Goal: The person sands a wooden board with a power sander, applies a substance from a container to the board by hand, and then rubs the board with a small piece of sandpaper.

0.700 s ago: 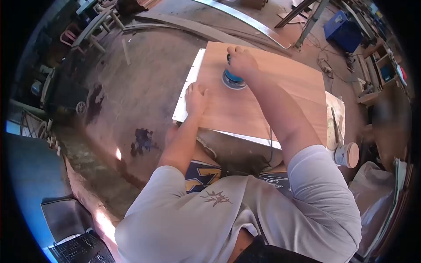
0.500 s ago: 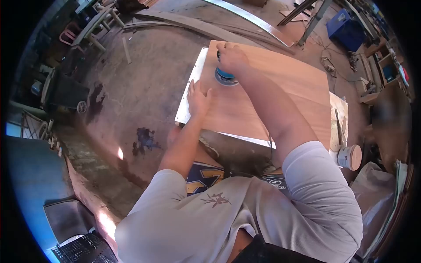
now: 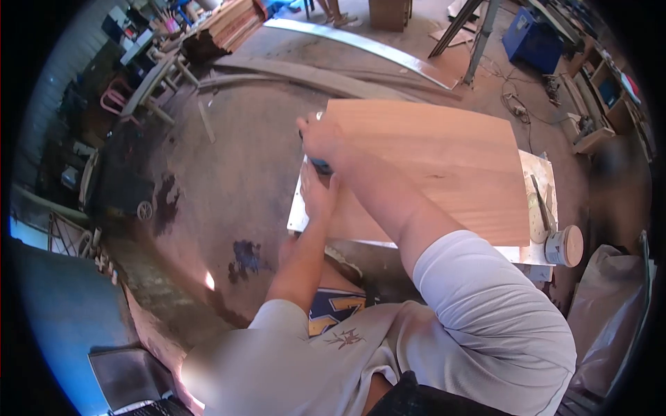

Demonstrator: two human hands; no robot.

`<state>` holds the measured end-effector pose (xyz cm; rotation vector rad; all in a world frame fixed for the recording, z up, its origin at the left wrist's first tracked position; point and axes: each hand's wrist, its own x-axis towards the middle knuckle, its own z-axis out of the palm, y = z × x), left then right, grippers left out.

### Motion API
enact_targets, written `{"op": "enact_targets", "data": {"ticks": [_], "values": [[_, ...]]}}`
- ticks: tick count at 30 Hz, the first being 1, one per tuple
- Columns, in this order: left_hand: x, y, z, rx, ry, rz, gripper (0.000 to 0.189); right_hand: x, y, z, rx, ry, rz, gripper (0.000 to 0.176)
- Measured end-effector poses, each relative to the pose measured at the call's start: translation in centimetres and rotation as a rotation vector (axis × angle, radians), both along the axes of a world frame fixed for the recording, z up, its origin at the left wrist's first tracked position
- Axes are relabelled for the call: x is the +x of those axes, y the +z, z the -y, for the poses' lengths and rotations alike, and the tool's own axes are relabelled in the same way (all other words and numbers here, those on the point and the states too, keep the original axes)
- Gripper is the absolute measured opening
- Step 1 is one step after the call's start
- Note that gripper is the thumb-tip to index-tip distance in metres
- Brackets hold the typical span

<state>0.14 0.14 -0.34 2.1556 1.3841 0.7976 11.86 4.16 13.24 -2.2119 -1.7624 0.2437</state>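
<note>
Showing faint streaky grain, a broad tan wooden panel [image 3: 437, 159]

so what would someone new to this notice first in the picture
Probably the broad reddish-brown wooden board in the middle, with the right hand closed over a mostly hidden blue tool near its left edge and the left hand just on the near side of that. After that, perhaps the long shiny strip on the floor beyond the board and the bright blue box at upper right.
</note>
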Motion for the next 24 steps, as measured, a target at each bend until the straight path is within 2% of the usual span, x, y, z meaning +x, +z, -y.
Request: {"op": "enact_targets", "data": {"ticks": [2, 8, 16, 19, 24], "values": [[0.1, 0.5, 0.2, -0.037, 0.002, -0.068, 0.088, 0.3, -0.1, 0.4, -0.023, -0.003, -0.062, 0.032], [0.3, 0.4, 0.2, -0.015, -0.038, -0.231, 0.082, 2.2, -0.3, 2.7, -0.005, -0.042, 0.013, 0.034], [0.5, 0.5, 0.5, 0.064, -0.138, -0.311, 0.069, 5.8, -1.0, 7.1, 0.046, -0.124, 0.007, 0.036], [0.6, 1.1, 0.9, 0.001, -0.194, -0.448, 0.065, 7.8, -0.7, 9.2, 0.038, -0.151, 0.03, 0.036], [0.9, 1.0, 0.5, 0.026, -0.241, -0.532, 0.067, 11.5, -0.1, 13.3, -0.012, -0.235, 0.063, 0.037]]}}
